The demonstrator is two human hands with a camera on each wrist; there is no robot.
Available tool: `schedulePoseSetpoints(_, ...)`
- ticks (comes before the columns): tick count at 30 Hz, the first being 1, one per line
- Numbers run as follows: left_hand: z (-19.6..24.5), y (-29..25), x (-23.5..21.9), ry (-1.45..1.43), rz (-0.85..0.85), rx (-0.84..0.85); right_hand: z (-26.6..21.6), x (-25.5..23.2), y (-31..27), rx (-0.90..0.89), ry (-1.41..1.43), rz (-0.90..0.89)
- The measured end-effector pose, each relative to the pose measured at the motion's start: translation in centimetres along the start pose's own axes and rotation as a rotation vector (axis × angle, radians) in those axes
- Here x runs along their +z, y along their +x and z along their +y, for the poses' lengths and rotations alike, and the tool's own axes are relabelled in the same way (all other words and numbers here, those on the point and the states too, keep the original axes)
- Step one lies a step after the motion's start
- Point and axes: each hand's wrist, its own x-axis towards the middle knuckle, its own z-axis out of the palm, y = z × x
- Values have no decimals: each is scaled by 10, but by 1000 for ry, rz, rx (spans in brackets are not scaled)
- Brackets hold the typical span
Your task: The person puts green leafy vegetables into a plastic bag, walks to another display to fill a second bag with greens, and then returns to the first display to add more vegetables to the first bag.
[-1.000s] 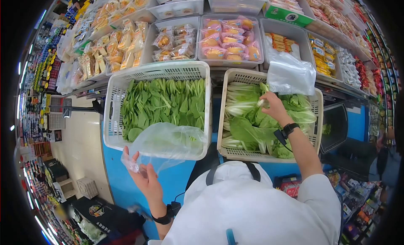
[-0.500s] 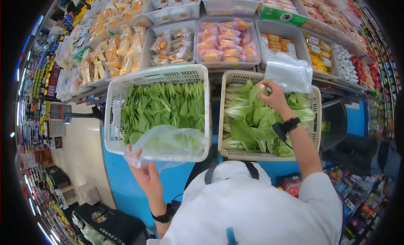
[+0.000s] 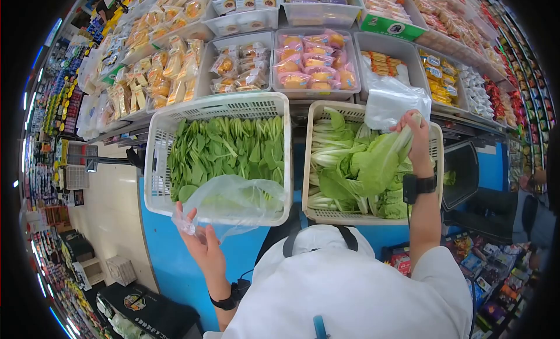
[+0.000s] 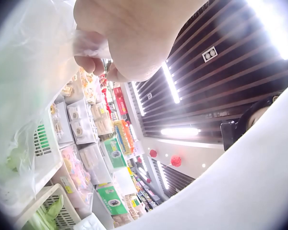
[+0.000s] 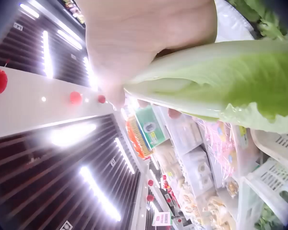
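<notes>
In the head view the right hand (image 3: 415, 142) grips the white stem end of a leafy green head (image 3: 380, 164), its leaves hanging down to the left over the right crate (image 3: 312, 209). The right wrist view shows the pale stem (image 5: 192, 79) against the palm of the hand (image 5: 149, 33). A clear plastic bag (image 3: 233, 202) hangs from the left hand (image 3: 204, 251), which holds a bunched end of it between its fingers. The bag lies over the near edge of the left crate (image 3: 148, 164). In the left wrist view the bag (image 4: 29, 81) spreads beside the hand (image 4: 134, 33).
Leafy greens (image 3: 227, 149) in rows fill the left crate. A stack of clear bags (image 3: 394, 103) lies at the right crate's back edge. Behind stand bins of packaged snacks (image 3: 318, 62). A dark bin (image 3: 462, 176) is right of the crates.
The right hand has moved right and lifted the leafy head by its stem, turning it so that the leaves trail left. The left hand and bag have hardly moved.
</notes>
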Motion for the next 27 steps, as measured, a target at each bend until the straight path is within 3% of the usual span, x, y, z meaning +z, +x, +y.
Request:
schedulePoseSetpoints(1, 0, -1, 0, -4, -2, -6, -3, -1, 5, 0, -1, 0)
schedulePoseSetpoints(3, -1, -2, 0, -11, -8, -19, -11, 12, 17, 199, -702, -68)
schedulePoseSetpoints(5, -3, -3, -1, -14, -11, -35, 14, 31, 29, 110, -1006, -281)
schedulePoseSetpoints(9, -4, -9, -1, 22, 13, -51, 146, 44, 58, 46, -1444, -608)
schedulePoseSetpoints(14, -4, -18, -6, 62, 66, -58, 230, 60, 45, 229, -1701, -692)
schedulePoseSetpoints(17, -7, -23, -11, 75, 97, -74, 249, 57, 49, 302, -1779, -674)
schedulePoseSetpoints(19, -7, -25, -12, 106, 90, -121, 229, 58, 46, 231, -1757, -659)
schedulePoseSetpoints(22, -2, -22, -10, 50, 87, -163, 186, 56, 42, 50, -1473, -417)
schedulePoseSetpoints(27, -11, -12, -7, 76, 27, -87, 131, 38, 28, -149, -1245, -204)
